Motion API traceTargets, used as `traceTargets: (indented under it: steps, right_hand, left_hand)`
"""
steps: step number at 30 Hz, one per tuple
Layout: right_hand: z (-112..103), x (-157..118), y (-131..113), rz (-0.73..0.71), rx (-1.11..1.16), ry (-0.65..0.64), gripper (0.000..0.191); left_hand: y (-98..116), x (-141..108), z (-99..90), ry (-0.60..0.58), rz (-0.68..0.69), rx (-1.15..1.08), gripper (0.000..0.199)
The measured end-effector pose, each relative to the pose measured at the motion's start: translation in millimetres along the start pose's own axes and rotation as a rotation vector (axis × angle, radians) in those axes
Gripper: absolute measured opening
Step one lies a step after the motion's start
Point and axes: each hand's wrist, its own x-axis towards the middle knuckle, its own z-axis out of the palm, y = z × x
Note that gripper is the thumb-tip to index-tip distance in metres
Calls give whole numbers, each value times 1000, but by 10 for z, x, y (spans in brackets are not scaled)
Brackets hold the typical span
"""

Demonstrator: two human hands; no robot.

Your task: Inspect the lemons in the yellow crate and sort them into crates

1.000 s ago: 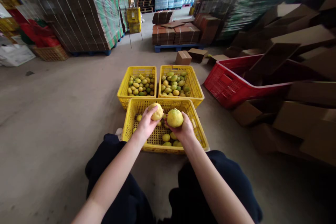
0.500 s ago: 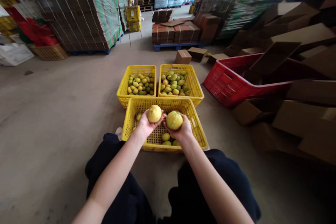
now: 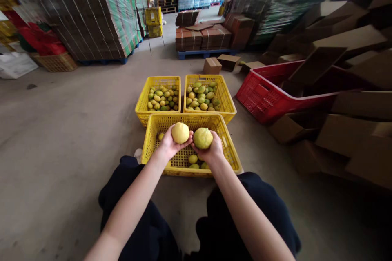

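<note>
On the palm of my left hand point(image 3: 169, 145) rests a smooth yellow lemon point(image 3: 180, 133), the fingers curled beneath it. My right hand point(image 3: 214, 149) grips a greener, bumpier lemon point(image 3: 203, 138) from its right side and below. The two fruits are side by side, a small gap between them, above the near yellow crate point(image 3: 226, 142). Several more lemons point(image 3: 193, 159) lie on that crate's slotted floor, some hidden by my hands and forearms.
Behind stand two yellow crates, the left crate point(image 3: 141, 100) and the right crate point(image 3: 228, 98), both holding many yellow-green fruits. A red crate point(image 3: 260, 96) and heaped cardboard boxes point(image 3: 349, 134) are on the right. Farther back, flattened cartons lie on a blue pallet point(image 3: 196, 54).
The lemon in my left hand has turned slightly in the palm. Both hands stay in nearly the same place, each with its fruit. The view has shifted a little.
</note>
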Motion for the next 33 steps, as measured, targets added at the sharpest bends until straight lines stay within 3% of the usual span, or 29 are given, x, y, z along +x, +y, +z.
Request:
traceTargets:
  steps: [4,15,25,33]
  right_hand:
    - [33,-35,-7,30,-24,28,19]
    - [76,-123,-45,-36,-16,-267,29]
    - [90,-78,-11,70,78,-203,30]
    - [115,-97,-15,57,31,-211,27]
  left_hand:
    - [12,-6,-6,-46,50,18,42]
    - [113,-206,82,-171,127,-30,48]
    - [82,-146,88,-82,87,-224,49]
    - [41,-102,92,-74,125,-142,46]
